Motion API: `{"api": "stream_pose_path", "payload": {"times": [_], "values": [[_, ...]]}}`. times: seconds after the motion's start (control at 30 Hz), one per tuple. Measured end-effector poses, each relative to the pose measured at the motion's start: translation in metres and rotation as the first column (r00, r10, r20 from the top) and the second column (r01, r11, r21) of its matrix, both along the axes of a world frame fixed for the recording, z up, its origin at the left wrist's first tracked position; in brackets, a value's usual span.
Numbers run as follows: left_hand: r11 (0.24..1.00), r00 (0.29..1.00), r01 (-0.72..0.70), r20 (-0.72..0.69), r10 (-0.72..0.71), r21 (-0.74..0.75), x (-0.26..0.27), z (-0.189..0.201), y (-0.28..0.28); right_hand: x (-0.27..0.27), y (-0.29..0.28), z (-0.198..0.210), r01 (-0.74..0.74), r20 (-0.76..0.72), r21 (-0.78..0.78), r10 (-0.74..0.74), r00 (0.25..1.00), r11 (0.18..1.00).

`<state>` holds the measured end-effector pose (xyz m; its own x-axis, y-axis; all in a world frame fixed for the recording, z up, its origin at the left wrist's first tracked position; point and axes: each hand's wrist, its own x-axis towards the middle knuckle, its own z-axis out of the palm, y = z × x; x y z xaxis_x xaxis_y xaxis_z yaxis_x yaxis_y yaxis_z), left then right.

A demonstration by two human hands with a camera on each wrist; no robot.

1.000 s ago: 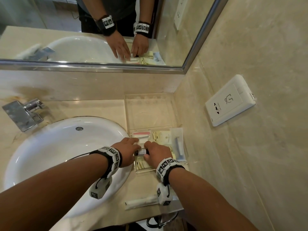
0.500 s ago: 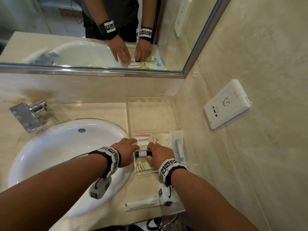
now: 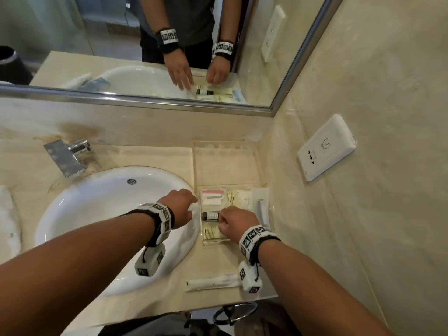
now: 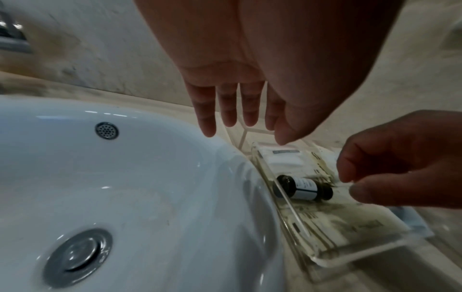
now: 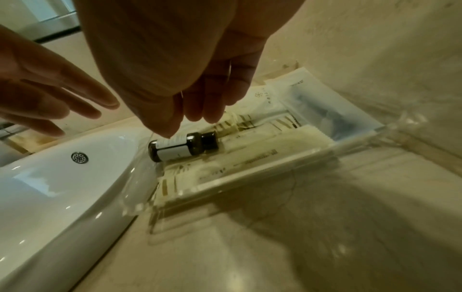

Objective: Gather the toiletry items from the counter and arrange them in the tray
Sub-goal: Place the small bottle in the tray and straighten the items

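Observation:
A small dark bottle [image 3: 210, 216] with a white label lies on its side in the near compartment of the clear tray [image 3: 215, 242], on top of cream packets [image 3: 242, 197]. My right hand [image 3: 232, 221] hovers just over the bottle's cap end with fingers loosely curled. In the right wrist view its thumb tip sits right above the bottle [image 5: 180, 147], and no finger wraps it. My left hand [image 3: 183, 207] is open over the sink rim, left of the tray, with straight fingers [image 4: 225, 118]. A long white wrapped item [image 3: 213, 283] lies on the counter by the front edge.
The tray's far compartment [image 3: 224, 166] holds nothing. A clear pouch [image 3: 263, 207] lies along the tray's right side against the wall. The white basin [image 3: 109, 214] and chrome faucet [image 3: 68, 156] are to the left. A wall socket [image 3: 327, 146] is on the right.
Both hands were on the bottle over the tray. The left hand has drawn back left towards the sink and spread out, and the bottle now lies in the tray with the right hand's grip loosened.

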<state>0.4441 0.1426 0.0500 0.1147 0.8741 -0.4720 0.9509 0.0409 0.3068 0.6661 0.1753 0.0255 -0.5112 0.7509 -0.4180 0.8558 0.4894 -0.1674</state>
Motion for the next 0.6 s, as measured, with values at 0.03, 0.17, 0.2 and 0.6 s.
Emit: {"api": "stream_pose_path", "payload": {"times": [0.03, 0.17, 0.2, 0.6], "values": [[1.0, 1.0, -0.002, 0.004, 0.002, -0.001, 0.0, 0.0, -0.004, 0.002, -0.005, 0.002, 0.0, -0.006, -0.006, 0.0, 1.0, 1.0], [0.999, 1.0, 0.023, 0.018, -0.024, 0.034, 0.006, 0.006, -0.02, 0.005, -0.034, 0.005, 0.001, -0.015, -0.006, -0.001, 1.0, 1.0], [0.998, 0.999, 0.035, 0.028, -0.036, 0.045, 0.009, 0.007, -0.024, 0.007, -0.041, 0.005, 0.005, -0.011, -0.008, -0.005, 1.0, 1.0], [0.994, 0.985, 0.11, 0.134, -0.11, 0.013, 0.016, -0.02, -0.094, 0.04, -0.141, -0.035, 0.002, 0.3, -0.027, 0.007, 0.954, 1.0]]}}
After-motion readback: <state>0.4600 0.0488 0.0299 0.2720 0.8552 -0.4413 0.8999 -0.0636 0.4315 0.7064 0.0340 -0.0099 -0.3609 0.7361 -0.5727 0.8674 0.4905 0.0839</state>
